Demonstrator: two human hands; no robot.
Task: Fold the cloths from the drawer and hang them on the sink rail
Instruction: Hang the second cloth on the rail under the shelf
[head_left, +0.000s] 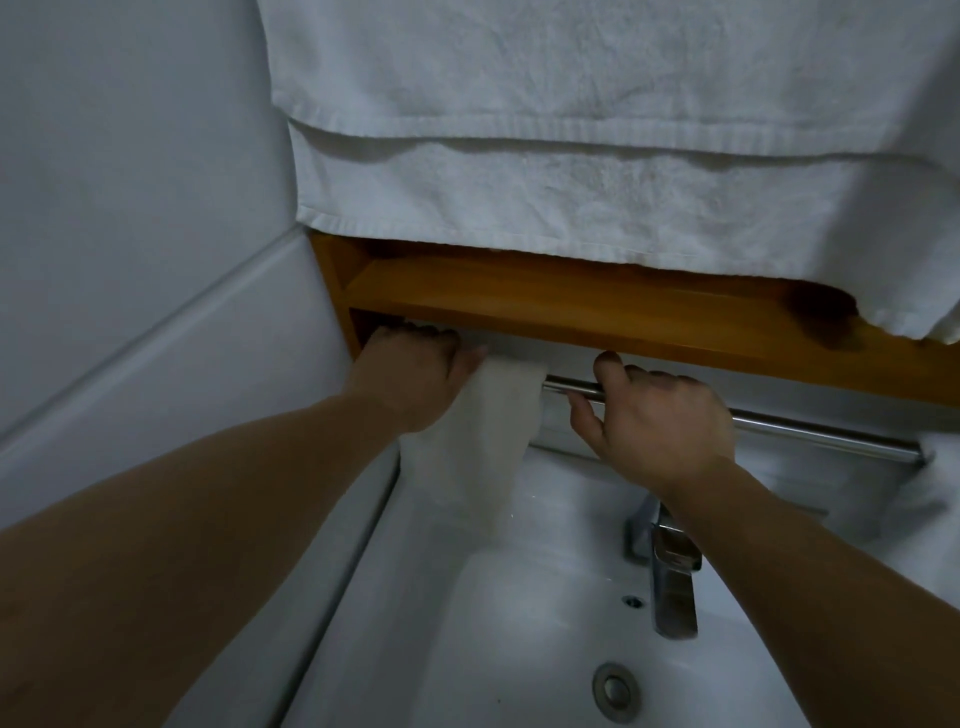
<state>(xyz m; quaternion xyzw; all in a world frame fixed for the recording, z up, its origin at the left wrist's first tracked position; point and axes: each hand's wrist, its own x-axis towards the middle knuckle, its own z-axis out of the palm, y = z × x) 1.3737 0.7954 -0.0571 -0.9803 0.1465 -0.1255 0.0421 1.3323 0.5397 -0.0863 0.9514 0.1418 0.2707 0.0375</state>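
We see one narrow white cloth (483, 431), folded into a long strip and draped over the left end of the steel rail (810, 434), its front length hanging down toward the rim of the white sink (519, 597). Its surface looks soft and plain, paler than the terry above, and slightly blurred in this dim light.

Our left hand (415, 374) rests at the top of the cloth where it crosses the rail, fingers curled down behind it under the wooden shelf (597, 312); whether they actually pinch the fabric we cannot tell, since the fingertips are hidden. Our right hand (660, 421) sits just beside the cloth on the bare rail, loosely cupped, thumb under the bar and fingers over it, closing on the rail rather than on any fabric.

Counting what is here: one folded cloth on the rail, one rail, one shelf, and one large white towel (597, 156) hanging above it (doubled over, so two hems show one above the other). Below, the basin holds one chrome faucet (670, 577), one round drain (615, 691) and one small overflow hole (632, 601)
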